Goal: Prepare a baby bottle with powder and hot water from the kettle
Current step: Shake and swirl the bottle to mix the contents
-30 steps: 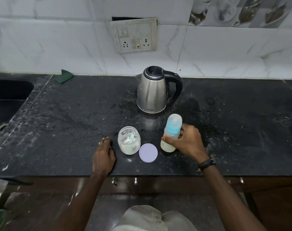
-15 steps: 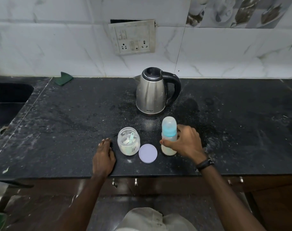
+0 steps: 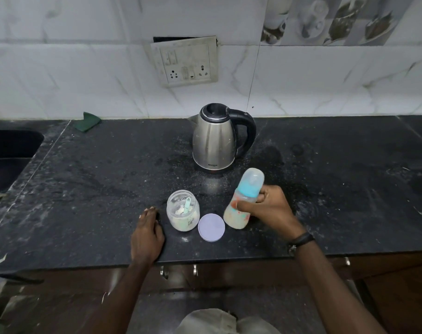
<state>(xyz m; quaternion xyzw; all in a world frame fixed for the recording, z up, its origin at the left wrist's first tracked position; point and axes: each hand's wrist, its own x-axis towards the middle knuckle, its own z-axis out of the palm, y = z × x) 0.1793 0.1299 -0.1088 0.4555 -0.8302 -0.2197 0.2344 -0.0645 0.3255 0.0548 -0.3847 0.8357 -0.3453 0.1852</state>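
Note:
My right hand (image 3: 269,208) grips a baby bottle (image 3: 244,196) round its middle. The bottle has a blue collar and a clear cap, holds pale milky liquid, and tilts to the right above the black counter (image 3: 96,189). Left of it stands an open glass powder jar (image 3: 183,213) with a small green scoop inside. The jar's lilac lid (image 3: 211,227) lies flat between jar and bottle. A steel kettle (image 3: 216,137) with a black handle stands behind them, lid down. My left hand (image 3: 147,236) rests palm down on the counter, left of the jar.
A dark sink (image 3: 5,155) is sunk into the counter at the far left. A green cloth (image 3: 88,121) lies against the tiled wall. A switch and socket plate (image 3: 185,61) hangs above the kettle. Powder specks dust the counter. Cabinet handles (image 3: 165,272) show below the front edge.
The bottle, upright half a second ago, now tilts to the right in my right hand and looks raised off the counter. My left hand has stayed put.

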